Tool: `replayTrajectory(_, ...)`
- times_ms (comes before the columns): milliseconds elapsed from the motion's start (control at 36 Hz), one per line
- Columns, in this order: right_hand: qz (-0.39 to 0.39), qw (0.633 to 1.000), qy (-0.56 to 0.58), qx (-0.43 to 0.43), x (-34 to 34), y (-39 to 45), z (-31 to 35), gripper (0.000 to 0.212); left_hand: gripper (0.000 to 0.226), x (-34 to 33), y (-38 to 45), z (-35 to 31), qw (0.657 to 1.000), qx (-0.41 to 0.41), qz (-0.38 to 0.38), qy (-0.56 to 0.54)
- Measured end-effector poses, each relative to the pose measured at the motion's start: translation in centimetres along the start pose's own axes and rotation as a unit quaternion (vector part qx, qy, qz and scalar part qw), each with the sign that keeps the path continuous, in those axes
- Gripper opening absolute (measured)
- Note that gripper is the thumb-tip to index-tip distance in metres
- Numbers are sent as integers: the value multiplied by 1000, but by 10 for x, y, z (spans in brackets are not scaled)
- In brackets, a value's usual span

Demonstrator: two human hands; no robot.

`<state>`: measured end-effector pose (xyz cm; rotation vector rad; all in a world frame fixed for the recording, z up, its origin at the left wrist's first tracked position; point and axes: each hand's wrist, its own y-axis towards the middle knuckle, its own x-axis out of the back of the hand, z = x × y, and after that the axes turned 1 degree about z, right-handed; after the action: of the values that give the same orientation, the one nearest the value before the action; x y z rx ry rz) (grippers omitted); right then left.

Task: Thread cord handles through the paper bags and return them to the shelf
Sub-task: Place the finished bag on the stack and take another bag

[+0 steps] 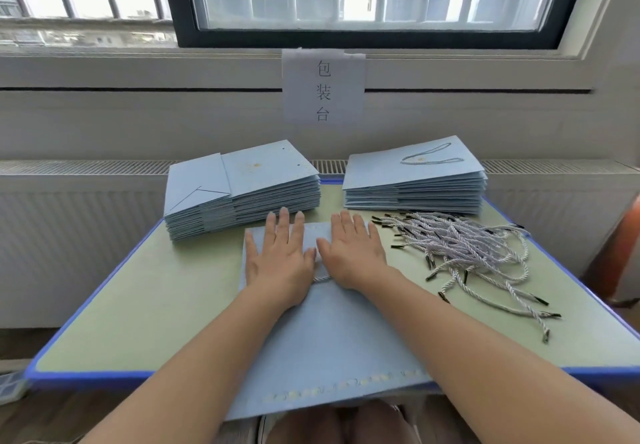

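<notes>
Both hands [282, 263] [351, 256] press flat, fingers straight, gripping nothing; the bag [325, 339] beneath looks light, creasable; lift by edges.

A flat blue bag [332, 339] overhangs the desk's [156, 305] near edge; stacks [242, 187] at the far edge, cords [467, 249] right.

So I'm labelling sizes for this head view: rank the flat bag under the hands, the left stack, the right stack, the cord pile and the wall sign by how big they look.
1. Flat bag, though it lies nearest the camera
2. Left stack
3. Right stack and cord pile: too alike to rank
4. Wall sign
</notes>
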<state>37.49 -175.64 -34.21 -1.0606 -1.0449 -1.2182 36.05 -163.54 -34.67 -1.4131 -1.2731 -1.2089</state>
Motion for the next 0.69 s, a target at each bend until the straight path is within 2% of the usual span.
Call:
replayTrajectory(56, -4, 1000, 0, 9, 0, -14, 0, 61, 59, 5, -16, 0, 1000, -8, -16, 15)
replayTrajectory(222, 29, 999, 0, 14, -11, -38, -4, 62, 60, -6, -59, 0, 997, -19, 71, -8)
replayTrajectory(389, 34, 999, -4, 16, -17, -37, -2, 63, 61, -10, -59, -2, 997, -14, 74, 4)
replayTrajectory(583, -56, 998, 42, 6, 11, -13, -17, 48, 65, -11, -63, -3, 997, -24, 66, -18)
replayTrajectory(694, 8, 1000, 17, 8, 26, 15, -27, 54, 70, -10, -64, -2, 998, -31, 51, -35)
